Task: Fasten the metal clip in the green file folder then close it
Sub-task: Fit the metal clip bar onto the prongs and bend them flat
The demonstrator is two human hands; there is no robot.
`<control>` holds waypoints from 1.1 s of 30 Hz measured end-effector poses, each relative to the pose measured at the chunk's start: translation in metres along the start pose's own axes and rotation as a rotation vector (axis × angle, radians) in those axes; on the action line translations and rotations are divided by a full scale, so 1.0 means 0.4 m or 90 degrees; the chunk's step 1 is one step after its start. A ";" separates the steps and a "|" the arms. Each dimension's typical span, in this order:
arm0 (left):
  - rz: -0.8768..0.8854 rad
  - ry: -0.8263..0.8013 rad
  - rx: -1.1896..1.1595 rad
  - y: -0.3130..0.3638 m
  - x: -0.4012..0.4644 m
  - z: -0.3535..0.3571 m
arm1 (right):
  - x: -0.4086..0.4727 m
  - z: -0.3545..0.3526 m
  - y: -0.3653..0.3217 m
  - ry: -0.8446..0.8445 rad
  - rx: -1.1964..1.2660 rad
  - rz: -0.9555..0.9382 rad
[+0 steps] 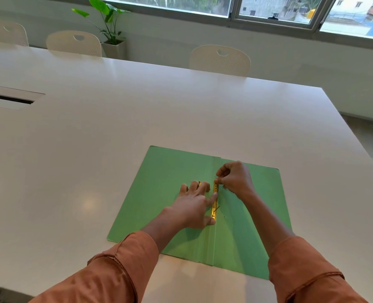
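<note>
The metal clip [215, 201] is a gold strip lying along the spine of the green file folder [159, 193], its long axis running away from the person, approx. parallel to the spine crease. The folder is open flat on the white tabletop [137, 119], both covers spread, one to each side of the clip.

Relative to the clip: the left hand [194, 209] lies just to its left, flat on the left cover, fingers apart, with thumb and forefinger touching the near and middle part of the strip, i.e. pressing it down, not gripping. The right hand [235, 178] is at the far end of the clip, just to its right, fingertips pinched together on something thin there, probably a prong of the clip; it is too small to tell for sure. A thin dark prong also sticks out near the near part of the strip.

So both hands are on the clip, right one at the far end, left one nearer to the person. My judgement: fastening is in progress, and the prong must be bent along the strip's axis. Closing then needs one cover swung over the spine.
</note>
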State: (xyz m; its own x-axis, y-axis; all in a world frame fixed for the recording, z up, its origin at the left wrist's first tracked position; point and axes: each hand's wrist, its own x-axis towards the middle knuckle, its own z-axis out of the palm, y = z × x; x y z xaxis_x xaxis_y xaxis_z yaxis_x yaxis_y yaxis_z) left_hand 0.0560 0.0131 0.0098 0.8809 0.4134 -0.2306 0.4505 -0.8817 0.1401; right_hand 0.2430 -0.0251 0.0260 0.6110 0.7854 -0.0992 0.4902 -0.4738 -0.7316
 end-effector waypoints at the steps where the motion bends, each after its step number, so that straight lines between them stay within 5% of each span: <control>1: 0.001 -0.002 0.000 0.000 0.000 -0.001 | 0.001 0.001 -0.004 -0.004 -0.002 -0.004; 9: 0.001 -0.014 0.010 0.004 0.000 -0.010 | 0.020 0.010 -0.031 -0.045 -0.085 -0.044; 22: -0.005 -0.024 0.002 0.012 -0.004 -0.020 | -0.014 -0.014 -0.004 -0.041 0.125 0.065; 33: -0.011 -0.024 0.007 0.016 -0.006 -0.022 | -0.014 -0.026 -0.003 -0.065 0.140 0.091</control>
State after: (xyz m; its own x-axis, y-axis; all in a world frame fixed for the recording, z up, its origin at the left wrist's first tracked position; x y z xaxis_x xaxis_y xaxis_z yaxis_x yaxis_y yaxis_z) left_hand 0.0580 0.0084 0.0199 0.8669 0.4199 -0.2686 0.4636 -0.8772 0.1251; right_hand 0.2453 -0.0330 0.0343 0.5929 0.7585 -0.2705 0.2504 -0.4929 -0.8332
